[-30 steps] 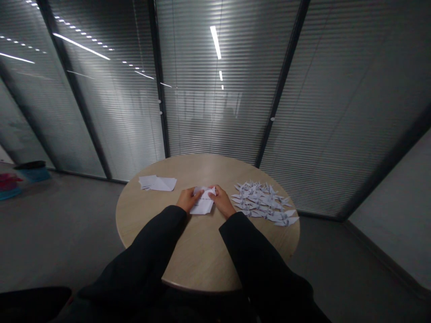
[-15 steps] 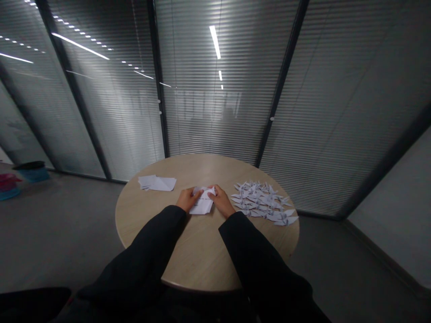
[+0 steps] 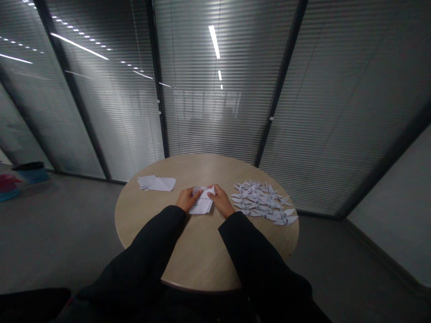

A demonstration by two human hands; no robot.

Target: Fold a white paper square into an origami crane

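Clasped by the left grip (image 3: 185,200) and the right grip (image 3: 222,202) together, seen from the head: a piece of white paper (image 3: 201,207), with thumbs on its top face and other fingers mostly hidden. Placed over the middle of the bench (image 3: 202,262), between a loose stack of flat sheets (image 3: 157,183) to the left and a crowded group of folded paper shapes (image 3: 262,204) to the right. Cannot tell whether resting on the surface or slightly lifted. Seemingly at a fold near the far edge, so best to line up the edges before pressing, then slide a thumb outward for a sharp crease. Pin one side firmly while working the other. Press evenly without dragging, since thin paper could slip or wrinkle, and hold the right sleeve (image 3: 256,253) clear of the folded shapes
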